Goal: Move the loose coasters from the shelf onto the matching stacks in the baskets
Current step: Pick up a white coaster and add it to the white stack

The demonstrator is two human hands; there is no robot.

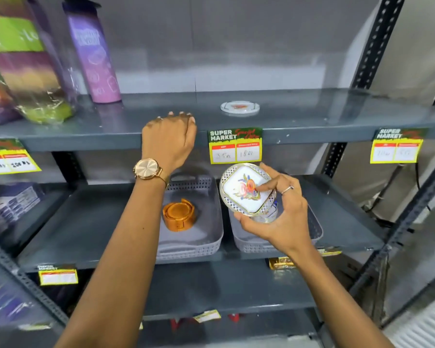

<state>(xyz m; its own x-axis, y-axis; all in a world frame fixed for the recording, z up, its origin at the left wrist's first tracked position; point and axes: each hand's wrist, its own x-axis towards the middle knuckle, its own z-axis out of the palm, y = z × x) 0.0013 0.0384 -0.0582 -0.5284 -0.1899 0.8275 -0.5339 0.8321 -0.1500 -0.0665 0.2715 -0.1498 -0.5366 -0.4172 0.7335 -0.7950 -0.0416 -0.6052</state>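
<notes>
My right hand grips a white round coaster with a floral print and gold lattice rim, tilted above the right grey basket. A white stack in that basket is mostly hidden behind my hand. A second white floral coaster lies flat on the upper shelf. My left hand rests on the front edge of the upper shelf, fingers curled over it, holding nothing I can see. The left grey basket holds a stack of orange-brown wooden coasters.
A purple bottle and wrapped coloured items stand at the upper shelf's left. Yellow price tags hang from the shelf edges. A perforated metal upright frames the right side. Boxes sit on the middle shelf's left.
</notes>
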